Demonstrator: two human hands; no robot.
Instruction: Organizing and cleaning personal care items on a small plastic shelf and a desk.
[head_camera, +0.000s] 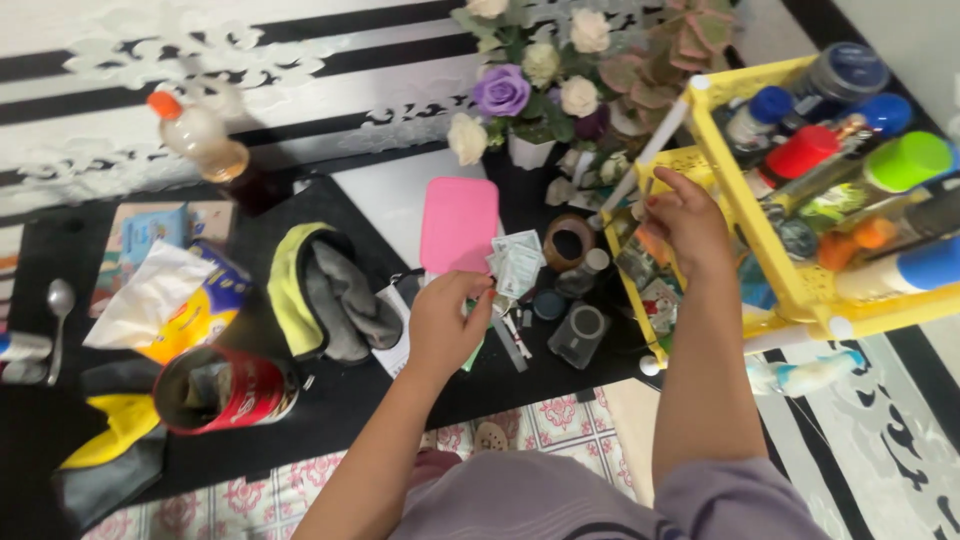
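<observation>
Left hand (447, 325) pinching small packets (517, 262) beside pink pad (459, 224); right hand (688, 222) gripping something small, unidentifiable, risking bumping yellow cart (800, 290) bottles.

The cart (800, 290) was yellow, the flat case (459, 224) pink, the tin (225, 390) red. One rose (500, 90) was purple, the table (330, 400) black.

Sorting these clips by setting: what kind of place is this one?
Probably a room in a home. A low black table stands on patterned rugs, cluttered with an artificial flower pot, and a yellow trolley of bottles stands beside it.
</observation>
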